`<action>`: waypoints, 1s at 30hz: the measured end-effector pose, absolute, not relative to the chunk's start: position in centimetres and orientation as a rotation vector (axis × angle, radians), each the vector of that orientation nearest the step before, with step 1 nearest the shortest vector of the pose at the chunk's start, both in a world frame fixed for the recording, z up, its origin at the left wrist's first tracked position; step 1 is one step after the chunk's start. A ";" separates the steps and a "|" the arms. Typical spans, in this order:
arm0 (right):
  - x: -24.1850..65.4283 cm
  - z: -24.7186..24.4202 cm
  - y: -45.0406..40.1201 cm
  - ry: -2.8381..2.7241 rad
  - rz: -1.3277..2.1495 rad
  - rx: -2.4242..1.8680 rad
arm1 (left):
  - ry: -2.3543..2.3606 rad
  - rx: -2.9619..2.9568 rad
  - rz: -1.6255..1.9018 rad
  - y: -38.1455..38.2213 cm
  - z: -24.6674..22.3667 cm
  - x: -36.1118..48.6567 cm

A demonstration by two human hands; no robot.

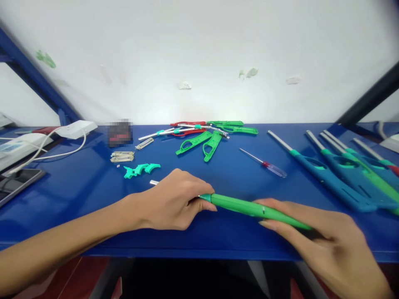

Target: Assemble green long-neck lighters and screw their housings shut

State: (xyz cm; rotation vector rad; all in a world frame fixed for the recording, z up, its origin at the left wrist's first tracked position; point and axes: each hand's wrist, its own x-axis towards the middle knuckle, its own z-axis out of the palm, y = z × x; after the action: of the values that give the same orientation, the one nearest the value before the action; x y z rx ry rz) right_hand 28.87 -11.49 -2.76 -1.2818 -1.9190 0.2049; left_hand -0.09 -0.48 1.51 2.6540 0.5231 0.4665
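Note:
A green lighter [240,205] lies across the space between my hands, seen along its narrow edge. My left hand [177,201] is closed around its teal collar and metal tube, whose tip pokes out at the left. At the other end, my right hand [324,236] pinches the green handle between thumb and fingers. Beyond my left hand are several small teal pieces [140,169]. Green half shells [191,143] and red half shells [190,132] lie at the back with metal tubes [156,133]. A screwdriver [271,167] rests behind my right hand.
Several lighters with blue handles [330,178] lie at the right of the blue table [102,216]. Small clear-and-metal parts [122,156] and a blurred dark box [120,133] are at the back left. A phone [20,182], white cables and a power strip [26,149] occupy the left edge.

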 end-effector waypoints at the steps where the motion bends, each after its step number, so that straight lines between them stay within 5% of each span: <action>1: 28.6 -2.8 -11.5 -1.908 0.199 -1.298 | 0.509 2.663 0.485 -0.3 1.4 -0.1; 23: 27.5 -2.0 -11.7 -1.791 0.420 -1.311 | 0.506 3.161 0.977 -1.1 -0.2 1.0; 30: 27.6 -1.9 -11.7 -1.838 0.469 -1.257 | 0.626 3.314 0.649 -2.1 -0.1 1.9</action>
State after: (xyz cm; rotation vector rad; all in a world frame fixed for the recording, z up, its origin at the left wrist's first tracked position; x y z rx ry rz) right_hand 27.56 -11.75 -1.88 -1.2569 -1.8378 0.4688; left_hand 1.95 -2.10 -0.05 3.3143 0.6259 0.6490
